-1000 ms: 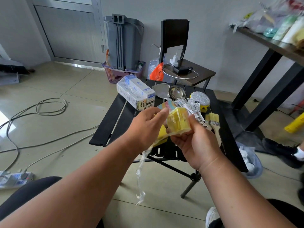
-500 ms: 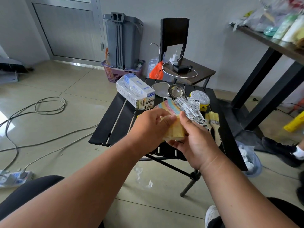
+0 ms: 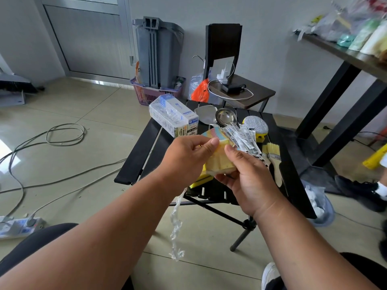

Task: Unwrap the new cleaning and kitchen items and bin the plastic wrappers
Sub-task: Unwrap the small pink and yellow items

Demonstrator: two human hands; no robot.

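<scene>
My right hand (image 3: 249, 181) holds a yellow sponge (image 3: 219, 162) from below, above the front of the black slatted table (image 3: 136, 155). My left hand (image 3: 186, 158) pinches the sponge's top edge with thumb and fingers. A strip of clear plastic wrapper (image 3: 176, 227) hangs down from under my left hand toward the floor. Another yellow sponge (image 3: 200, 181) lies on the table just beneath. On the table behind are a wrapped box (image 3: 171, 116), wrapped spoons (image 3: 240, 137), a silver scrubber (image 3: 256, 124) and a yellow-bristle brush (image 3: 274, 155).
A small bin with white wrappers (image 3: 320, 206) stands on the floor at the table's right. Cables (image 3: 52, 141) and a power strip (image 3: 18, 227) lie on the floor at left. Another person's shoe (image 3: 360, 191) is at right. A chair (image 3: 240, 93) stands behind the table.
The sponge was lowered between my hands and turned. The wrapper strip swung out of sight half a second ago and now hangs down from my left hand again.
</scene>
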